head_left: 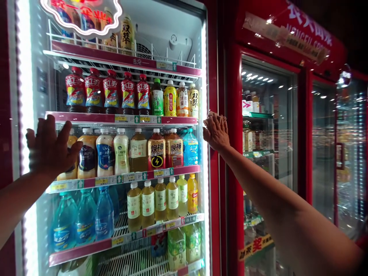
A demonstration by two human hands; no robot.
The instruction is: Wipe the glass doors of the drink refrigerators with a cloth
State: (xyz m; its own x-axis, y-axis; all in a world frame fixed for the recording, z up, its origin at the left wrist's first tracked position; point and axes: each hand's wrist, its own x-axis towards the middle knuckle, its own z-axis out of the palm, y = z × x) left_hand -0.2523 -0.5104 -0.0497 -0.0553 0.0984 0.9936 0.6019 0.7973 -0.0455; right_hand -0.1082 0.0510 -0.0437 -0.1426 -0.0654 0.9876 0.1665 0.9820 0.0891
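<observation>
My left hand [50, 143], dark against the light, is raised at the left with its fingers spread. It appears to be at the glass door of a lit drinks fridge [203, 96]; whether it touches cannot be told. At the fridge's right edge, my right hand [216, 132] presses a crumpled pale cloth [212, 114] against the door frame, its arm stretched out. Most of the cloth is hidden under the palm and fingers. Behind the glass stand red-capped tea bottles [93, 88], white-capped bottles [105, 153] and large blue bottles [85, 216].
Wire shelves with price strips [123, 118] cross the fridge. A glowing sign [86, 17] sits at the upper left of the door. To the right stand more red drinks fridges [240, 115] with glass doors, one with a handle [340, 156].
</observation>
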